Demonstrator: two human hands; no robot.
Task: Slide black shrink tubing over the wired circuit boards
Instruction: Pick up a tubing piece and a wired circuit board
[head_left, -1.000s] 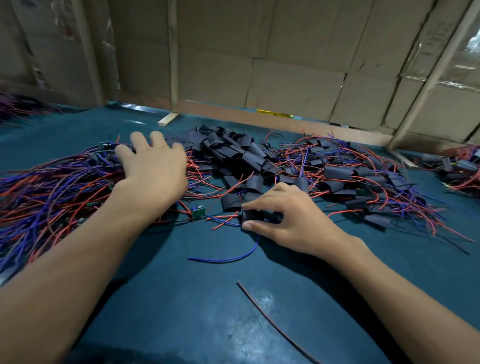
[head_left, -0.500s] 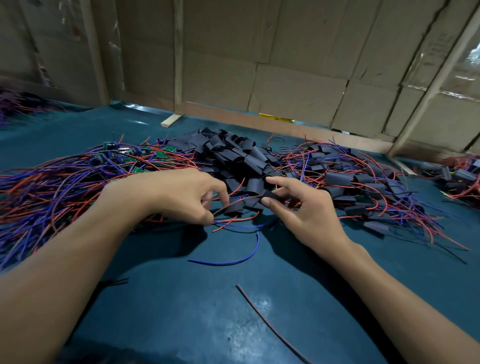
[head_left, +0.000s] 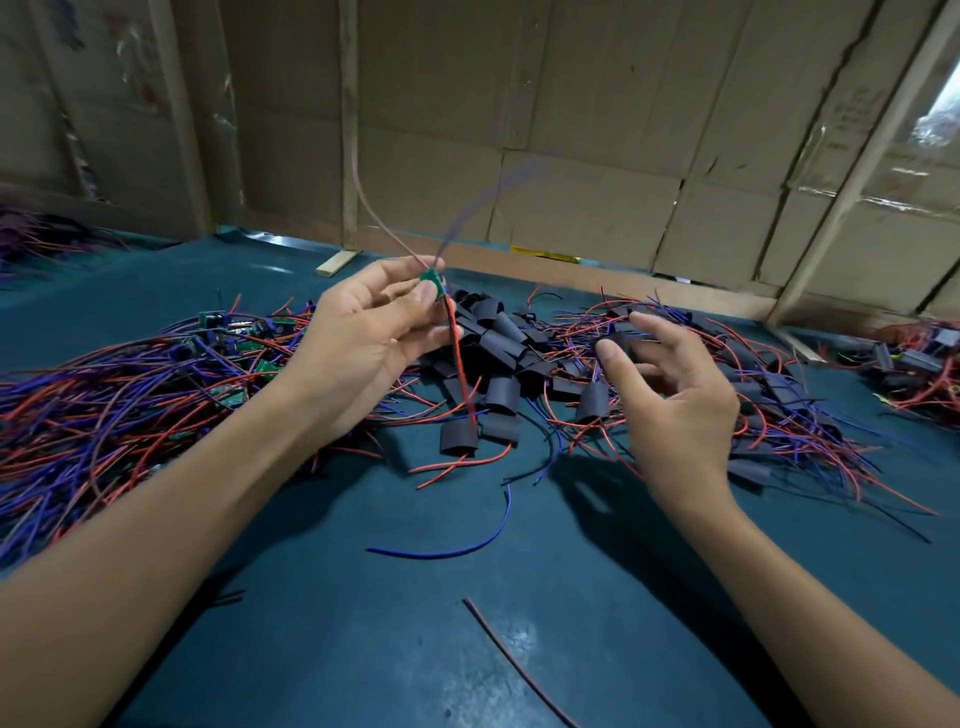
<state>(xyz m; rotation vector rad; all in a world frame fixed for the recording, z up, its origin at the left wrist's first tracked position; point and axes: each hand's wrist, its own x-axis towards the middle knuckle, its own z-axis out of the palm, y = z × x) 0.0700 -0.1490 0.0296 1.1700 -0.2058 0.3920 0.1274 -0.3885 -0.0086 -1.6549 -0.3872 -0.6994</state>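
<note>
Left hand (head_left: 363, 338) is pinching a bare green circuit board (head_left: 430, 280), right hand (head_left: 670, 395) fingers are gripping black tubing (head_left: 615, 343), many unsleeved boards (head_left: 228, 358) lying toward the surface's left edge.

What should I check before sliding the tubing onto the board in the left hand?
1. Board held: ok, left hand pinches the green circuit board above the table.
2. Tubing held: ok, right hand pinches a black tubing piece.
3. Tube mouth open: cannot tell, fingers hide it.
4. Wires gathered for threading: not ok, blurred red and blue leads splay upward, another red wire hangs down.
5. Tube aligned with board: not ok, hands are apart.
</note>
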